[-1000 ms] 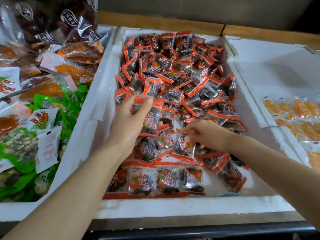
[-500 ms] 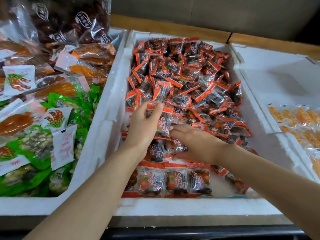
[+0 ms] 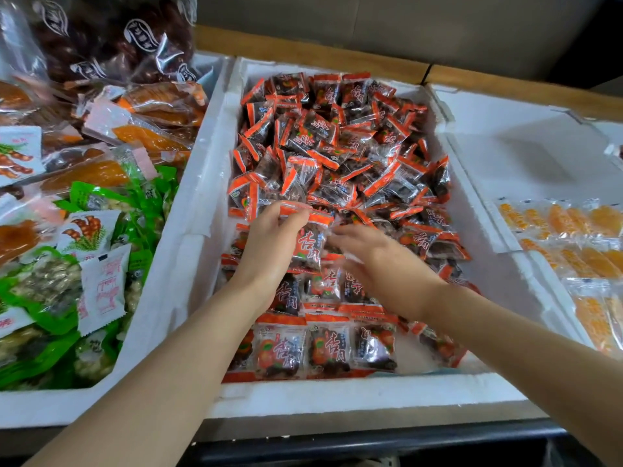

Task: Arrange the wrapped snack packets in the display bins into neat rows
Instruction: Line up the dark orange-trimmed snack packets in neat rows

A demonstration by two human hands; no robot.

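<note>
Head view: my left hand (image 3: 269,251) pinches a packet (image 3: 308,246) by its orange top, centre frame, over the middle bin's (image 3: 337,392) second row. My right hand (image 3: 381,261) has slid up beside it, its fingers (image 3: 350,239) blurred, so I cannot tell their grip. Placement looks close, and the heap (image 3: 337,146) behind is unsorted.

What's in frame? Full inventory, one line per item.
middle bin: one, white, centre
loose packets: many, orange-edged dark, heaped at its far end
rowed packets: several, same colours, along its near wall
left bin: one, white, holds green, white and orange packs
dark bags: several, dark red, far left
right bin: one, white, yellow-orange packets at its right
left hand: one, grips one packet over middle bin
right hand: one, beside that packet; grip blurred
</note>
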